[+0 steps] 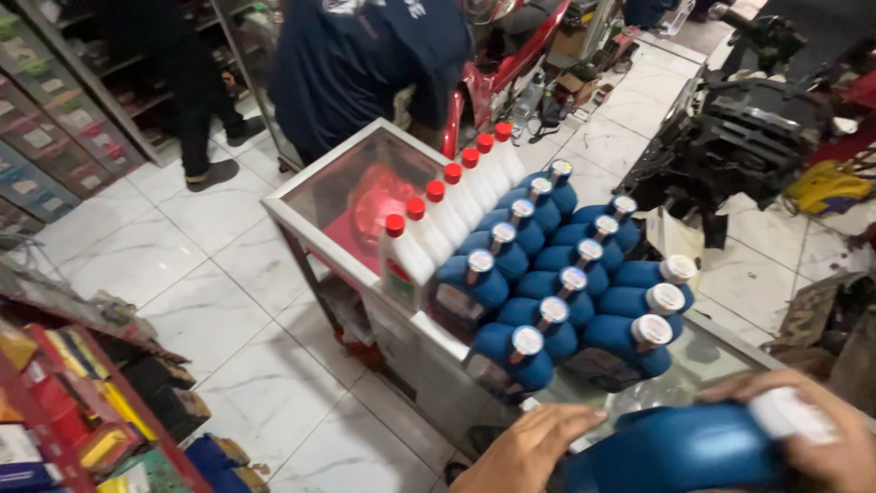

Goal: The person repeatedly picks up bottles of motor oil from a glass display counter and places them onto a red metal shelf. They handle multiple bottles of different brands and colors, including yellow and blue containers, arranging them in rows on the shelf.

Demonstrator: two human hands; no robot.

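I hold a blue plastic bottle (675, 452) lying sideways low at the bottom right, its white cap pointing right. My right hand (826, 429) is wrapped over the capped end. My left hand (529, 447) presses flat against the bottle's base. Just beyond, several upright blue bottles with silver caps (547, 274) stand in rows on a glass display counter (351, 173). A row of white bottles with red caps (447, 215) lines their left side.
A person in a dark blue shirt (365, 64) bends over behind the counter by a red motorcycle (511, 55). Another person's legs (196, 100) stand by shelves at upper left. Black engine parts (739, 128) lie on the right. Shelves with colourful boxes (64, 402) fill the lower left. The floor is white tile (228, 310).
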